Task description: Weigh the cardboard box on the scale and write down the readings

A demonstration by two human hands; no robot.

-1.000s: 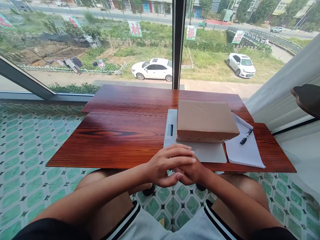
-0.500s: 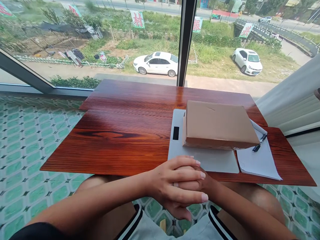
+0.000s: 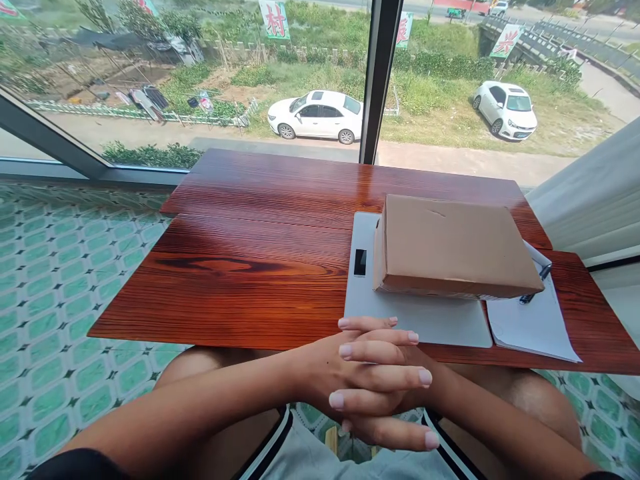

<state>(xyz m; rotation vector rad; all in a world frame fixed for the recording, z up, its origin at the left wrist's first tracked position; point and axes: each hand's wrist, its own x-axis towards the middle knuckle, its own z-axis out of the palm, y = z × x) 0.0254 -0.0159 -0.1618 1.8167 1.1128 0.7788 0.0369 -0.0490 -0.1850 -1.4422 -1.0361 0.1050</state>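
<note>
My left hand and my right hand are together over my lap, just off the table's front edge. Their fingers are interlaced, fairly straight and spread, with no object between them. Nearest to them lies a flat silver-grey slab with a small black rectangle at its left, like a digital scale. On top of it rests a closed brown cardboard box. To the right, partly under the box's overhang, are white sheets of paper with a dark pen on them, partly hidden by the box.
The reddish-brown wooden table stands against a large window with a dark frame post. A pale curtain hangs at the right. Green patterned floor tiles surround the table. Outside, two white cars are parked.
My fingers have slid between each other and straightened, so more fingertips of my right hand show. The view has shifted slightly, moving the box and papers a little right in the picture.
</note>
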